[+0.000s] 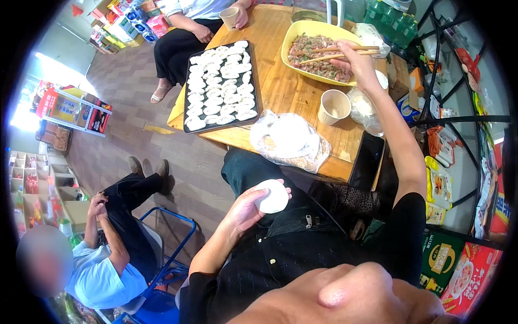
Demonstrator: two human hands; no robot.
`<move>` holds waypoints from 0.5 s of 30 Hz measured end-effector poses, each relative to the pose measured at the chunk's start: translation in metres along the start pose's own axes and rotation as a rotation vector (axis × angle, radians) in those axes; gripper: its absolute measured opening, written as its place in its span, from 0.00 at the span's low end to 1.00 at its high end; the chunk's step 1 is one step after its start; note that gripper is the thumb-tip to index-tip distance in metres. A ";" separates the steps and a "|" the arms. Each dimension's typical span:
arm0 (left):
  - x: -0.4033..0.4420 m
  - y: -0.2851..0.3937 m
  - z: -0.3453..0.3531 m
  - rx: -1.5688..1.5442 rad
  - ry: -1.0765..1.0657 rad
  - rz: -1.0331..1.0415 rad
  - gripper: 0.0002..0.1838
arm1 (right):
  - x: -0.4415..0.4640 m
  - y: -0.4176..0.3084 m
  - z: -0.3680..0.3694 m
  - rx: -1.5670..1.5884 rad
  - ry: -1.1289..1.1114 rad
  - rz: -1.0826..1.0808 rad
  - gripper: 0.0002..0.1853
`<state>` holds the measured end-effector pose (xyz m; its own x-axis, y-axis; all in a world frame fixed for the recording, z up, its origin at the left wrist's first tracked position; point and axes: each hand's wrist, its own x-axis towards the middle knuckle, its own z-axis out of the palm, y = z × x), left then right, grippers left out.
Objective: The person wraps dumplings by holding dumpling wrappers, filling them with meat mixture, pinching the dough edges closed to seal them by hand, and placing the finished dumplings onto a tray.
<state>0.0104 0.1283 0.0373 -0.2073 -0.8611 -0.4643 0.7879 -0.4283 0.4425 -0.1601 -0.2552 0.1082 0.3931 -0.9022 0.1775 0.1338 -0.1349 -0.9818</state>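
Note:
A round white dumpling wrapper (272, 197) lies across the fingers of my left hand (245, 211), the thumb over its edge, above my lap. My right hand (350, 62) grips a pair of chopsticks (326, 56) over the yellow bowl (287, 54). The chopstick tips reach the minced meat filling with green bits (313, 46) in that bowl. On the table, a black tray (190, 124) carries rows of white dumplings (220, 89). Nearer to me, a plastic bag (288, 139) with white contents rests at the table's front edge.
A paper cup (334, 107), another clear bag (367, 110) and a dark phone (368, 156) sit on the wooden table's (270, 81) right side. A person holding a cup (229, 18) sits beyond the tray. Another person (108, 264) sits at left. Shelves of packets (440, 183) stand at right.

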 end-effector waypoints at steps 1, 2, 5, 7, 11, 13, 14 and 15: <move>0.000 0.000 -0.001 -0.005 0.001 0.002 0.30 | 0.002 0.001 -0.002 -0.016 -0.019 0.004 0.19; 0.000 0.000 -0.002 -0.010 0.000 0.004 0.29 | 0.002 0.003 -0.004 -0.016 -0.020 0.004 0.19; -0.001 0.002 -0.002 0.003 0.021 0.000 0.30 | 0.003 0.013 -0.007 0.012 -0.033 0.008 0.20; 0.001 0.003 -0.001 -0.012 0.003 -0.003 0.30 | 0.001 0.018 -0.008 0.080 -0.001 0.001 0.19; 0.004 0.015 0.010 -0.027 -0.053 0.001 0.33 | 0.002 0.020 -0.008 0.218 0.072 0.030 0.17; 0.003 0.026 0.021 -0.029 -0.075 0.030 0.35 | 0.005 0.017 -0.017 0.280 0.084 0.011 0.17; 0.005 0.032 0.026 -0.032 -0.099 0.056 0.37 | 0.006 0.016 -0.021 0.281 0.082 0.009 0.17; 0.009 0.038 0.028 -0.089 -0.155 0.067 0.35 | 0.005 0.015 -0.025 0.279 0.096 -0.004 0.17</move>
<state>0.0223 0.0968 0.0710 -0.2347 -0.9216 -0.3093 0.8494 -0.3491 0.3959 -0.1784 -0.2723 0.0926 0.3061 -0.9382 0.1616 0.3857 -0.0330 -0.9220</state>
